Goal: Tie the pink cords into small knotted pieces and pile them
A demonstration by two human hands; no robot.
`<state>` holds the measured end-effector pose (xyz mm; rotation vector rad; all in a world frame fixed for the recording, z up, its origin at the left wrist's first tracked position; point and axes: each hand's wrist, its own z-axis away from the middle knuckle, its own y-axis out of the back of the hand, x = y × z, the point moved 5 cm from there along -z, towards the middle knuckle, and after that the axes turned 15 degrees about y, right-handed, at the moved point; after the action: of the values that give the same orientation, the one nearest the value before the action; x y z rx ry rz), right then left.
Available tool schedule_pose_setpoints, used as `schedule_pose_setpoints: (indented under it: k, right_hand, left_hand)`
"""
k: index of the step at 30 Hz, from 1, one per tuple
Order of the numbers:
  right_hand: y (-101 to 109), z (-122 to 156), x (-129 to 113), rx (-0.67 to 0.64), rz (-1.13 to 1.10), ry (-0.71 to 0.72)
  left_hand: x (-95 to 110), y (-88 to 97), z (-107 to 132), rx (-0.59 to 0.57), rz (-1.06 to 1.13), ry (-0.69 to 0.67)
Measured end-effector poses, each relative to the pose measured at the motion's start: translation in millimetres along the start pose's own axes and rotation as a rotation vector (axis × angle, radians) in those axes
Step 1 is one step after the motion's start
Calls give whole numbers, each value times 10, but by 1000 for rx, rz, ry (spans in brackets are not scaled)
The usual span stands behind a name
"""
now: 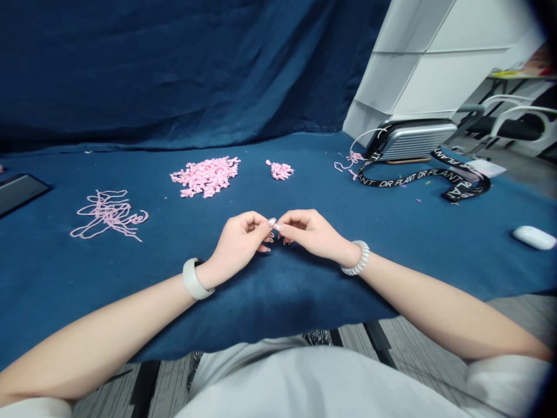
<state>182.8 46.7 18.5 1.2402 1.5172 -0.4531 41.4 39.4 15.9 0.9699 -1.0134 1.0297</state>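
Observation:
My left hand (pixel 242 241) and my right hand (pixel 310 233) meet above the near part of the blue cloth (pixel 183 313), thumbs and forefingers pinched tip to tip. Whatever lies between the fingertips is too small or hidden to name. Beyond them, a large heap of small pink yarn pieces (pixel 206 177) lies on the cloth, with a smaller pink pile (pixel 281 170) to its right. A loose tangle of pale pink yarn strands (pixel 108 215) rests to the left of my left hand.
At the far right stands a ribbed silver case (pixel 418 140) with a black lettered strap (pixel 402 179) in front. Pink yarn scraps (pixel 354 158) lie beside it. A white rounded object (pixel 534 237) sits near the right edge, a dark flat device (pixel 21 191) at the left.

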Motion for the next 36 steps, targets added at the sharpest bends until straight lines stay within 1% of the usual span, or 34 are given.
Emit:
schedule_pose_setpoints:
  k: [3,7,9,11,17,22,26,31,36]
  right_hand:
    - [-1,-4,9,9,11,2]
    - [23,-6,15,27,-8,-8]
    - [36,-6,19,31,-4,-14]
    - [40,-6,27,29,0,-19]
    - [23,-4,63,-16,24,-12]
    - [20,-6,80,-38,5,-38]
    - [-12,-5,80,-63,48,-34]
    - [-32,-9,85,-57,61,-8]
    - [3,-17,90,-21,23,-28]
  left_hand:
    - [-37,-2,-28,-17,54,23]
    - [-149,1,-92,-57,221,107]
    - [-194,0,-109,-76,268,131]
    - [-207,-2,-108,-84,250,118]
    - [-185,-12,-77,-67,92,54]
    - [-201,-11,-83,-31,57,51]
    - [-198,-21,-75,-8,40,45]
    - [-183,-30,-69,0,55,53]
    - [-223,-18,-99,-30,196,124]
